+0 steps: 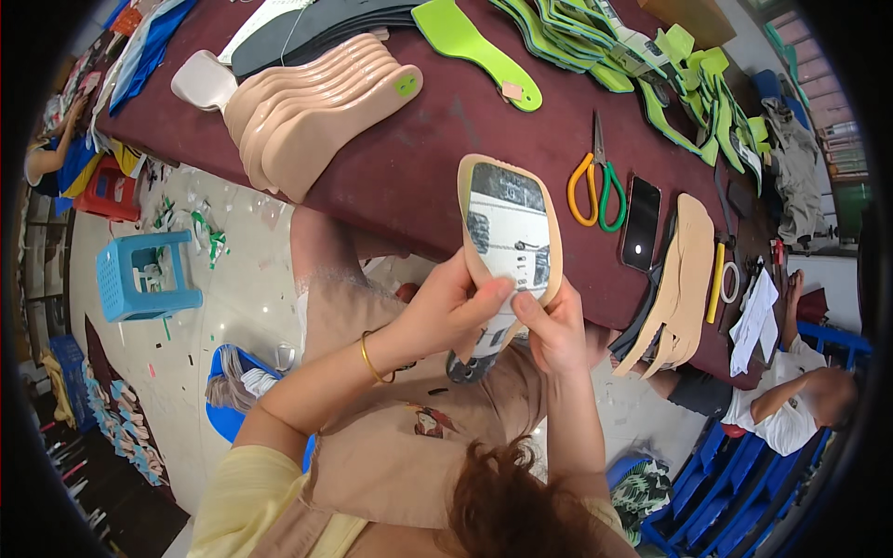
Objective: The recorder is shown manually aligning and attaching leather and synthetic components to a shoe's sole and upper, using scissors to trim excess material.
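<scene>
A person holds a tan shoe insole [510,244] upright in both hands, just in front of the near edge of a dark red table [409,177]. A printed paper sheet [510,228] covers its face. The left hand [446,307] has its fingers curled around the insole's left edge, thumb pressed on the paper. The right hand [553,325] pinches the lower right edge. On the table, orange and green scissors [595,181] and a black phone [641,223] lie to the right, a stack of tan insoles [312,116] far left.
</scene>
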A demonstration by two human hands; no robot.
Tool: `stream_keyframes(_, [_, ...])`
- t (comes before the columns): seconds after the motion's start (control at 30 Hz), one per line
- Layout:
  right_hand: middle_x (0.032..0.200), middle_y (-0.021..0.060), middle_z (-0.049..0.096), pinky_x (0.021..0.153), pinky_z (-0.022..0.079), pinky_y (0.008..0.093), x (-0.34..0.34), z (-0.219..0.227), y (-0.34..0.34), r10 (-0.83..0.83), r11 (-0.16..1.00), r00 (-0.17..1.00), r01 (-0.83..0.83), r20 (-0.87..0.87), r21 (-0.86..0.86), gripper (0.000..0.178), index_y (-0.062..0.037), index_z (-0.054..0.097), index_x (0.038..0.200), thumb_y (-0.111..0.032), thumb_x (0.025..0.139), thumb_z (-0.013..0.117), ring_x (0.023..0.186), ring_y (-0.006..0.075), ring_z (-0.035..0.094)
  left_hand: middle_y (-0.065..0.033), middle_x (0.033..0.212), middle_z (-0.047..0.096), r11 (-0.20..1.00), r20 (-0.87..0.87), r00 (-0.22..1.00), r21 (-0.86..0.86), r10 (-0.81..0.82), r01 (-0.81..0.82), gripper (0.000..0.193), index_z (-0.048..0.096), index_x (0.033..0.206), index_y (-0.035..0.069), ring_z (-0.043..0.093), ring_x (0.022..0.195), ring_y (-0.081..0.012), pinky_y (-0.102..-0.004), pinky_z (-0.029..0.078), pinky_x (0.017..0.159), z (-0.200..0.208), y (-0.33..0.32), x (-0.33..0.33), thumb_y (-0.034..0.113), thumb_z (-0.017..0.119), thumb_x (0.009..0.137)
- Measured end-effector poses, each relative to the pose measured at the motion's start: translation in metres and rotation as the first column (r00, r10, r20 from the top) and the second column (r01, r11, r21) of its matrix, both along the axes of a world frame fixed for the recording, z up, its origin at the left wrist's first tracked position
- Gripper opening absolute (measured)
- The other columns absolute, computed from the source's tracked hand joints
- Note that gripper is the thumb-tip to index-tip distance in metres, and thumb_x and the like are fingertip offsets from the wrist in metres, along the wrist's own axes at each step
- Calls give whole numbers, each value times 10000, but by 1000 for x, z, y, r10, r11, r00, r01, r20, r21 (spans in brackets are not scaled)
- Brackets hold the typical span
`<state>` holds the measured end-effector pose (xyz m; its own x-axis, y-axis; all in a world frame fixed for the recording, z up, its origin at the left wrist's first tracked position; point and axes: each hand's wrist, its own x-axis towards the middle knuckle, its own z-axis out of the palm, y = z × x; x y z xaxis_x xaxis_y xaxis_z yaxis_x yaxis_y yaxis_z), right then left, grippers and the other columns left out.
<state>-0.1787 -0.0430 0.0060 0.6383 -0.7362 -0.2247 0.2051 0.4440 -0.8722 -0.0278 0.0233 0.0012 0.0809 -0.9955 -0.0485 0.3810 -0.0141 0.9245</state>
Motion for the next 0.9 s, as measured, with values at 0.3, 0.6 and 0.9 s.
stream_keyframes(0.3, [1107,83,624,858,463,278,3,9,3,-7,993,990,-9,-138,-118,436,28,510,1182,-188,852,696,983,130,586,-49,1176,509,986,-21,986,-9,166,-166,413,365,1326,14,490,1039,-115,-286,419,901,0,-4,-1,289,326,1020])
stream_keyframes(0.6, [1057,67,643,852,464,266,-14,-8,-11,149,983,987,-155,62,98,371,24,577,1122,-168,834,710,966,131,593,-115,1213,542,995,-303,948,-12,-94,95,464,388,1308,-8,525,1099,-162,-326,442,938,-9,-10,-6,258,502,945])
stream_keyframes(0.9, [1317,255,465,990,395,382,31,14,31,-253,854,846,-33,-469,-520,538,51,239,1420,-154,968,444,1212,358,478,-134,1280,516,930,-77,947,-178,313,-322,428,400,1304,-20,517,1164,-209,-341,423,988,-13,-25,-28,136,451,910])
